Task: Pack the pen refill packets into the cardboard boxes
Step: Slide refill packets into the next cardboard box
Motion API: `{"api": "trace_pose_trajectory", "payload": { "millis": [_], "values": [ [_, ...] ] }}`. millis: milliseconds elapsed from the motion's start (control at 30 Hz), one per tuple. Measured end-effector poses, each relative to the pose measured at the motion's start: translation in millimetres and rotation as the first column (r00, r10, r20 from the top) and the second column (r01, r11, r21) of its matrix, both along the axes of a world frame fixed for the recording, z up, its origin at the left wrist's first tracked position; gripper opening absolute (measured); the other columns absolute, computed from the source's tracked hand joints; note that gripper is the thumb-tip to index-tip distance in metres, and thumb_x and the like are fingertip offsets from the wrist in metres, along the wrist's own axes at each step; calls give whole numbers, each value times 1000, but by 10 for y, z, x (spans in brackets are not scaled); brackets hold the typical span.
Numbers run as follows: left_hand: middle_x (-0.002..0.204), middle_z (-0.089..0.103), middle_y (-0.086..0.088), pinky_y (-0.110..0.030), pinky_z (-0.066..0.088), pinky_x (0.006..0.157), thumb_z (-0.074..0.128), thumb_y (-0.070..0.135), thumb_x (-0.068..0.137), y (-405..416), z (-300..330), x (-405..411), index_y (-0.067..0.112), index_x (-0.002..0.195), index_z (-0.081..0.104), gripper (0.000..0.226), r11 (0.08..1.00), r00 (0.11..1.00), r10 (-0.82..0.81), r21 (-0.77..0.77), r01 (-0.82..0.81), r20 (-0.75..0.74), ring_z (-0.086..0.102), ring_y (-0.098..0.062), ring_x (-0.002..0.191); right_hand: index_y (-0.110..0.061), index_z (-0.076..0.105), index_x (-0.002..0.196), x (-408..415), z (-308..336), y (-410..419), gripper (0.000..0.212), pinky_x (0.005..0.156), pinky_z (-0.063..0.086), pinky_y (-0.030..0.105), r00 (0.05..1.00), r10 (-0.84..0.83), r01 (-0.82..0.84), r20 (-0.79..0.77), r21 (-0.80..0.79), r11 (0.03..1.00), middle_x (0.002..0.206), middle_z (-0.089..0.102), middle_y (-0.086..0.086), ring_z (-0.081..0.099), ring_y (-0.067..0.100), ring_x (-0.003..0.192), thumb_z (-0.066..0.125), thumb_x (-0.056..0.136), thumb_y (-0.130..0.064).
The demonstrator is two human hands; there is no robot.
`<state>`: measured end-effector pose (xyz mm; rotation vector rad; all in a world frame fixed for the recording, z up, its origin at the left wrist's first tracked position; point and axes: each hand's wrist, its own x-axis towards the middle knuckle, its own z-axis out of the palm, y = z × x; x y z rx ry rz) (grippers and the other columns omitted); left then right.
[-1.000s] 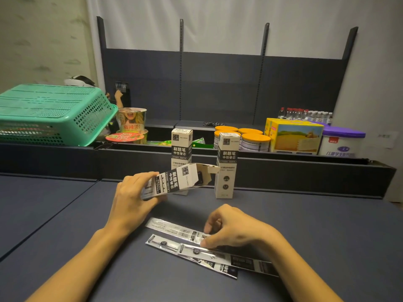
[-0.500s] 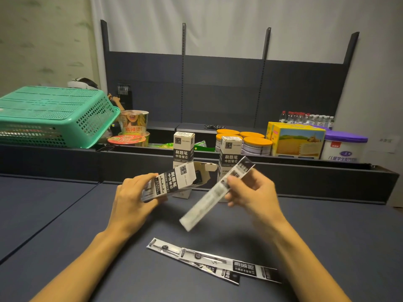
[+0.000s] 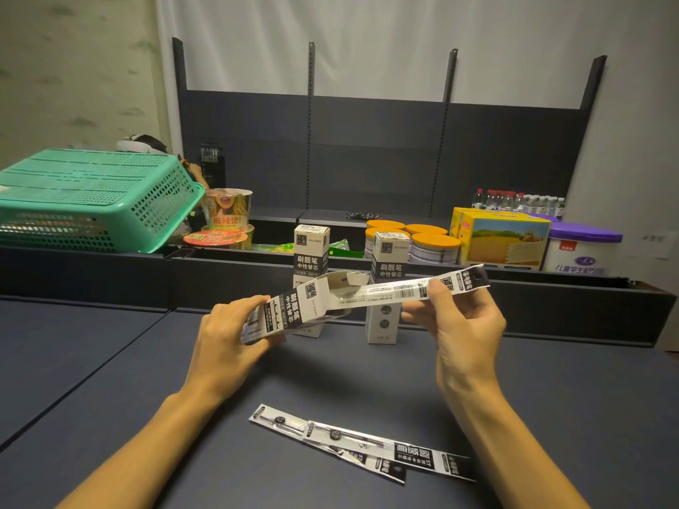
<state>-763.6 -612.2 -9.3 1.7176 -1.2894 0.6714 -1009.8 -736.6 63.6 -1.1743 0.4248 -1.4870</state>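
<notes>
Head view: left hand (image 3: pixel 224 343) grips the open cardboard box (image 3: pixel 294 310) tilted sideways, mouth facing right, so the packet (image 3: pixel 404 292) pinched by the right hand (image 3: pixel 459 317) slides in lengthwise; its tip is at the opening. Spare packets (image 3: pixel 367 442) lie on the table (image 3: pixel 569 398).

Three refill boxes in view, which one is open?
The box in the left hand, tilted box, flap open; the two boxes behind stand upright, closed.

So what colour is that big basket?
Green, a mint shade; the basket shows in the head view.
</notes>
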Motion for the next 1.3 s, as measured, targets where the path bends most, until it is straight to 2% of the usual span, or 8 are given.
{"api": "trace_pose_trajectory", "payload": {
  "millis": [300,533,633,800,867,1033,1167,1300],
  "values": [
    [112,65,1,-33,39,79,72,37,68,-18,-20,16,18,120,60,56,1000,999,-7,13,6,45,51,-12,93,3,58,95,85,-61,137,9,54,58,31,991,111,-116,-72,-73,991,78,73,12,72,29,63,62,91,-4],
    [112,64,2,-32,39,78,72,36,68,-24,-28,29,21,120,59,56,1000,998,-4,31,2,63,51,-13,93,-1,63,96,238,-210,220,12,55,57,34,916,260,-309,-306,-124,943,79,73,11,70,28,63,69,86,-5],
    [112,64,2,-33,40,78,72,38,68,-18,-22,23,22,120,58,55,1000,998,-7,19,6,62,51,-13,93,-5,65,93,238,-218,212,11,53,53,29,914,222,-286,-339,-152,946,77,71,9,67,23,60,70,87,-13],
    [112,64,3,-31,37,77,67,47,71,-18,-15,24,23,119,57,54,1000,998,-5,5,5,56,50,-12,93,-11,62,82,131,-159,149,8,50,52,23,985,-43,5,-165,-227,974,69,66,0,62,13,52,64,90,-9],
    [112,64,4,-33,39,76,61,52,72,-15,-15,24,25,119,56,55,1000,998,-11,2,11,54,51,-13,93,-11,63,82,101,-151,123,9,49,50,20,985,-80,41,-154,-239,970,69,67,-2,62,12,52,65,89,-8],
    [112,64,3,-34,41,77,72,39,68,-34,-34,21,26,120,56,56,1000,997,-16,17,15,70,52,-13,94,-9,65,80,171,-235,155,8,48,48,23,965,32,-101,-259,-260,960,70,66,9,63,20,53,71,85,-7],
    [114,63,2,-34,42,81,73,36,66,-31,-60,45,25,122,57,59,999,998,-17,36,14,66,53,-16,98,-14,69,84,225,-298,207,7,49,48,20,928,96,-216,-360,-307,927,80,70,2,65,23,57,74,83,-9],
    [114,63,3,-33,39,81,73,35,66,-28,-58,53,24,121,58,58,999,998,-13,32,11,63,51,-14,97,-17,71,89,233,-300,212,12,49,48,18,930,86,-207,-358,-315,926,85,71,0,65,22,56,73,84,-6]
  ]
}}
